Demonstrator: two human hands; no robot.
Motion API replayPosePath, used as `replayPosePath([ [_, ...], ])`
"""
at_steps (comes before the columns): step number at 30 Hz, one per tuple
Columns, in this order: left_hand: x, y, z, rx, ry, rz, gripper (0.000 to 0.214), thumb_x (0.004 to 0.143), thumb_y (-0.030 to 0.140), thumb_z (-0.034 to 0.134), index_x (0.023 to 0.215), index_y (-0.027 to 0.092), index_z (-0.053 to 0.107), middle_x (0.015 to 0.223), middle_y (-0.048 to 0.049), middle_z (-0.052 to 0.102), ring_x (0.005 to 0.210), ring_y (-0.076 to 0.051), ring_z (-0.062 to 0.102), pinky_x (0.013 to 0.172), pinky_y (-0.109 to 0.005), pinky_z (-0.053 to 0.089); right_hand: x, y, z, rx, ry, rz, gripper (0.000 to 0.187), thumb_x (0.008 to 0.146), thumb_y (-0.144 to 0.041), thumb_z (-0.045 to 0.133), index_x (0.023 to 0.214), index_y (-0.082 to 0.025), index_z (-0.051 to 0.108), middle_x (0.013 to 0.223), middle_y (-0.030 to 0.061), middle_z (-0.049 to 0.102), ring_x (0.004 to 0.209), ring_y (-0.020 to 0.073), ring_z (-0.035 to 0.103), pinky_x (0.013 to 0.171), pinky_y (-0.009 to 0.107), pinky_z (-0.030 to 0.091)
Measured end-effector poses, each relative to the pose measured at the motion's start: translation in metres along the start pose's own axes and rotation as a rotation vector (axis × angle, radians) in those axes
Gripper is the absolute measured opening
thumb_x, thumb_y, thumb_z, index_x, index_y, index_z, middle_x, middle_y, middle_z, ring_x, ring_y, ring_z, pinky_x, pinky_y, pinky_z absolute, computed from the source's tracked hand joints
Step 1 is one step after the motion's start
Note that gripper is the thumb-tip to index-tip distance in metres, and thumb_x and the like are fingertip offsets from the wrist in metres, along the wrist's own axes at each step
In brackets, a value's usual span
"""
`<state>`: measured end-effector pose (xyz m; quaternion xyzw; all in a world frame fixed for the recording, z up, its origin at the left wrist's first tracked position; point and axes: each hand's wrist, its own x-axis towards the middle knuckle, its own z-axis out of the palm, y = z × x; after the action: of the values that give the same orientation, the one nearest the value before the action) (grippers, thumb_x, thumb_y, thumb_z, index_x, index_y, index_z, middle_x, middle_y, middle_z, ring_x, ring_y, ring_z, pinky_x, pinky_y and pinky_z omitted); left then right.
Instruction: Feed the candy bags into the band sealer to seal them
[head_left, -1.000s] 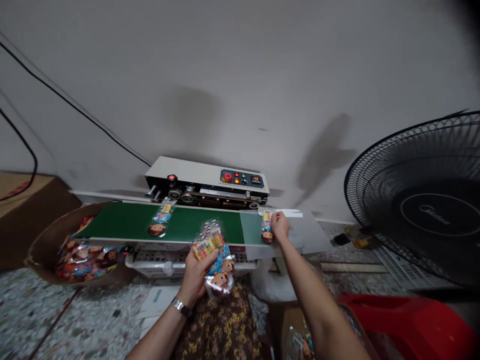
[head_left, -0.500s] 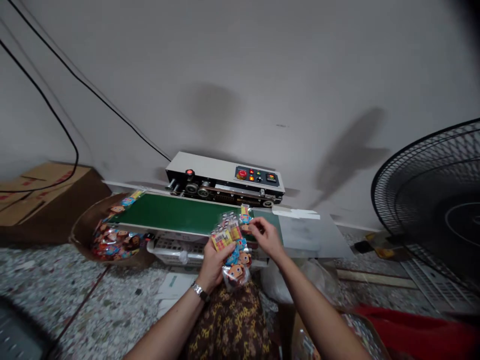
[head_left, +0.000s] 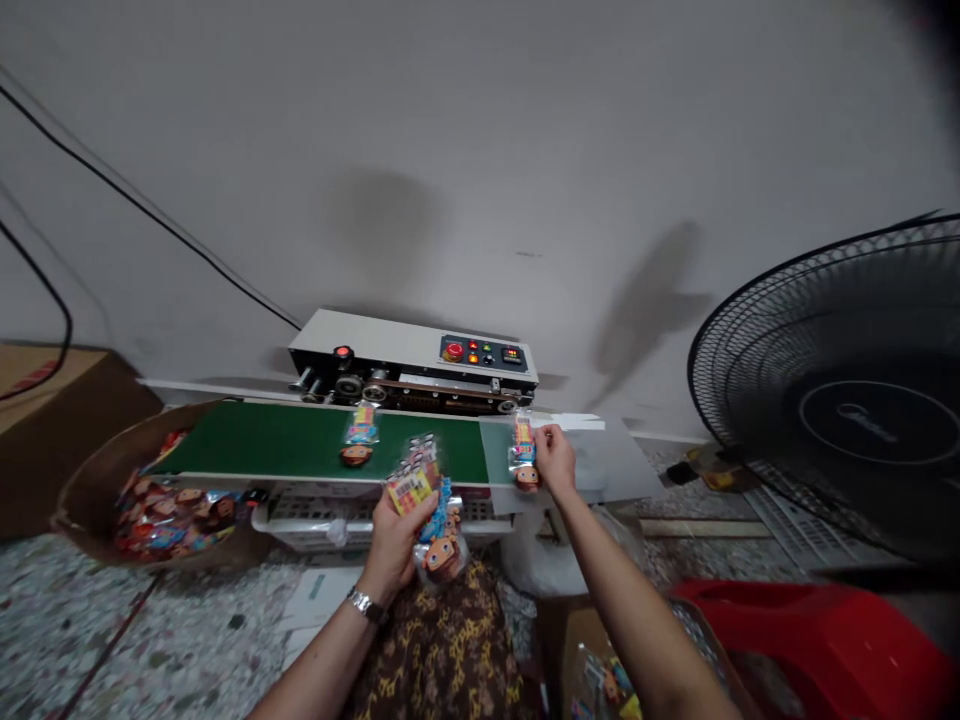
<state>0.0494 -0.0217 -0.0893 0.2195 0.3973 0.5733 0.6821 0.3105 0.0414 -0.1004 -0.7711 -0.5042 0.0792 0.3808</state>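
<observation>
A fanned stack of small clear packets (head_left: 441, 555), each with a cartoon figure inside and a yellow-red label, is gripped in my left hand (head_left: 394, 535) in front of the green belt (head_left: 277, 440). My right hand (head_left: 555, 460) pinches the edge of a single packet (head_left: 524, 452) at the belt's right end, over a translucent sheet. That packet's top reaches the right end of the sealing machine (head_left: 412, 352). Farther left on the belt lies another packet (head_left: 361, 436), below the machine's rollers.
A round carton (head_left: 82, 490) full of packets stands under the belt's left end. A black fan (head_left: 825, 400) stands at right, above a red stool (head_left: 817, 630). Below my right forearm is an open box (head_left: 562, 640) with more packets. A white basket (head_left: 300, 515) sits beneath the belt.
The view has shifted right. A packet has come out on the belt left of my hands. My right hand now holds a packet farther right, at the belt's end. My left hand still grips the stack.
</observation>
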Motion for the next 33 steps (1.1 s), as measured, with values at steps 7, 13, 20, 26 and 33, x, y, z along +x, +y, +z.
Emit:
replayPosePath([
  [7,0.001,-0.002,-0.004,0.015,-0.036,-0.037,0.048,0.055,0.020,0.077,0.099,0.014,0.057,0.088,-0.0069,0.069,0.064,-0.018,0.065,0.064,-0.032,0.053,0.036,0.021,0.010,-0.289,-0.016,0.145,0.024,0.084,-0.027,0.039,0.084,-0.016,0.060,0.069,0.0033,0.060,0.059,0.0133,0.048,0.055,0.022,0.027],
  [13,0.000,-0.001,-0.002,0.010,-0.056,-0.047,0.046,0.057,0.020,0.077,0.098,0.015,0.058,0.088,-0.0065,0.069,0.064,-0.018,0.065,0.065,-0.033,0.053,0.039,0.003,0.030,-0.307,-0.100,0.113,0.022,0.083,-0.028,0.043,0.084,-0.018,0.062,0.072,0.0042,0.061,0.064,0.0148,0.051,0.058,0.023,0.031],
  [20,-0.002,-0.001,0.005,0.001,-0.063,-0.036,0.045,0.056,0.020,0.077,0.097,0.013,0.060,0.092,-0.0091,0.069,0.072,-0.019,0.065,0.071,-0.033,0.052,-0.019,-0.055,0.017,0.245,-0.286,-0.262,0.027,0.083,-0.037,0.045,0.092,-0.016,0.059,0.081,0.0040,0.061,0.070,0.0137,0.054,0.064,0.023,0.041],
  [26,-0.004,-0.004,0.013,-0.018,-0.094,-0.013,0.045,0.055,0.019,0.077,0.096,0.013,0.061,0.094,-0.0093,0.069,0.077,-0.019,0.064,0.074,-0.031,0.050,-0.076,-0.096,0.006,0.374,-0.399,-0.392,0.023,0.081,-0.038,0.051,0.077,-0.018,0.061,0.070,0.0010,0.061,0.064,0.0116,0.054,0.059,0.020,0.040],
  [33,-0.004,-0.008,0.018,-0.033,-0.051,0.000,0.042,0.054,0.018,0.077,0.093,0.013,0.061,0.093,-0.0086,0.069,0.078,-0.019,0.064,0.075,-0.032,0.050,-0.083,-0.088,0.011,0.339,-0.205,-0.319,0.028,0.086,-0.034,0.043,0.093,-0.020,0.065,0.090,0.0052,0.067,0.079,0.0159,0.060,0.073,0.025,0.043],
])
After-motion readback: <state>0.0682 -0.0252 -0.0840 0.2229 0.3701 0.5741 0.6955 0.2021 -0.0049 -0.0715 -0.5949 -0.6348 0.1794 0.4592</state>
